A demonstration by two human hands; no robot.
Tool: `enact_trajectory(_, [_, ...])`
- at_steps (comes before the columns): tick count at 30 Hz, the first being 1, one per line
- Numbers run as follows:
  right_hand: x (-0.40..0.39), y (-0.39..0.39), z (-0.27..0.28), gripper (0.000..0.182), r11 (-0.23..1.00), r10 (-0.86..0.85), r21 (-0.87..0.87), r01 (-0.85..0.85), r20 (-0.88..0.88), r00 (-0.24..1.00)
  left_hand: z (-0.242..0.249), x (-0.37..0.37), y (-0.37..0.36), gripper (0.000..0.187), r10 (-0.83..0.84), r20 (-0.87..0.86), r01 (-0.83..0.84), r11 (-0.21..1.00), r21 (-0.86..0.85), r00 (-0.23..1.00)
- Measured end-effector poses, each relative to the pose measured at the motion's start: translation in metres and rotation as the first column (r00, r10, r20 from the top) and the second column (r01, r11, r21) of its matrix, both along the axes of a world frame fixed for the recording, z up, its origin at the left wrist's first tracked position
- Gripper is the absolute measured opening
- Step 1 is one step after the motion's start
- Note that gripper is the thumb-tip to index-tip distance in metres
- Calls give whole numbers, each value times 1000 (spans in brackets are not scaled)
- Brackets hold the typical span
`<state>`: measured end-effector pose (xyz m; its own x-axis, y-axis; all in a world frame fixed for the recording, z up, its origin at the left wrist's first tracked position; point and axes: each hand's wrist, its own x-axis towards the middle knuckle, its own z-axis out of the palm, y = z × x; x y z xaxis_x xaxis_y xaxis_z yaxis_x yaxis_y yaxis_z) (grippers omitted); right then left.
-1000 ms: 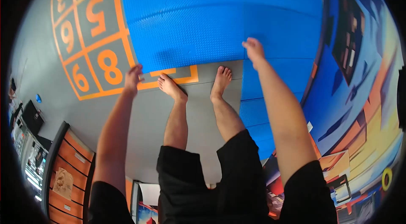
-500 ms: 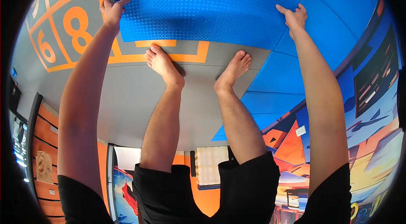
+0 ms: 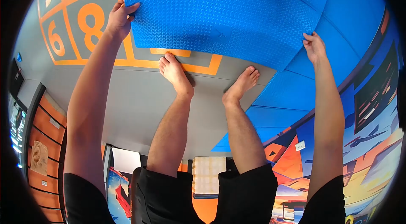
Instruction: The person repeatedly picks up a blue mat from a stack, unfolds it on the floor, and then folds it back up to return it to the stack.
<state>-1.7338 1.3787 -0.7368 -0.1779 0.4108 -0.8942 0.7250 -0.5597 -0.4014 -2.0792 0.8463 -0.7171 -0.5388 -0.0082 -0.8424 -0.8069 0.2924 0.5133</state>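
A large textured blue mat spans the top middle, its near edge just beyond the bare feet. At its left edge my left hand pinches the mat between thumb and fingers. On the other side, my right hand has its fingers closed at the mat's right edge. The mat's right part overlaps other blue mats on the floor. Both arms reach forward, one on each side of the legs.
The grey floor carries orange lines and numbers such as 8. Two bare feet stand on it. A painted wall curves along the right. A checked cloth and orange panels are behind.
The view has shifted slightly. My right hand, spread beside the mat before, now has its fingers drawn together at the mat's edge. My left hand has closed more on the left edge.
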Motion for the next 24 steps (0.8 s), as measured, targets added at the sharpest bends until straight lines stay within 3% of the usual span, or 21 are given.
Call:
enact_trajectory(3, [2, -36, 39, 41, 988, -137, 52, 144, -124, 983, 29, 10, -6, 30, 47, -76, -34, 986, 165, 996])
enact_trajectory(4, [9, -45, 50, 43, 994, -88, 50, 97, -147, 985, 40, 13, -11, 27, 52, -99, -26, 968, 249, 994])
enact_trajectory(6, [36, -66, 66, 48, 992, -40, 110, 63, -198, 979, 66, 31, -26, 27, 38, -191, -2, 983, 186, 981])
enact_trajectory(9, [75, -111, 109, 49, 959, -81, 245, 145, -255, 964, 82, 62, -93, 30, -135, -291, 156, 986, 53, 947])
enact_trajectory(11, [95, -145, 144, 44, 872, -394, 218, 438, -216, 893, 115, 95, -120, 42, -162, -353, 190, 981, 45, 921])
enact_trajectory(13, [138, -163, 173, 49, 894, -439, 36, 447, -133, 889, 140, 117, -137, 52, -163, -384, 201, 978, 59, 909])
enact_trajectory(14, [156, -164, 171, 49, 894, -438, 40, 447, -138, 888, 148, 125, -147, 59, 21, -343, 62, 971, 231, 939])
enact_trajectory(15, [175, -163, 166, 48, 936, -328, 71, 345, -181, 927, 151, 128, -151, 66, 197, -268, -81, 918, 388, 943])
enact_trajectory(16, [185, -162, 164, 47, 965, -214, 107, 241, -217, 952, 157, 118, -139, 66, 196, -267, -80, 917, 391, 943])
enact_trajectory(17, [153, -156, 179, 51, 971, -119, 193, 142, -129, 985, 168, 96, -113, 69, 96, -303, -30, 976, 215, 948])
enact_trajectory(18, [97, -148, 199, 55, 963, -27, 268, 34, -31, 999, 180, 78, -87, 70, -135, -455, 173, 984, 43, 880])
enact_trajectory(19, [58, -146, 209, 56, 933, 8, 358, 20, -76, 997, 192, 61, -59, 72, -350, -561, 308, 936, -173, 750])
enact_trajectory(20, [32, -142, 207, 56, 895, 48, 446, 9, -115, 992, 197, 49, -39, 70, -630, -666, 486, 762, -429, 400])
enact_trajectory(22, [20, -109, 179, 56, 853, 266, 513, -94, -273, 925, 172, 21, -41, 62, -389, -583, 441, 895, -58, 713])
enact_trajectory(24, [-15, -76, 150, 60, 916, 118, 398, 49, -384, 916, 133, -19, -34, 64, -303, -533, 368, 930, 16, 790])
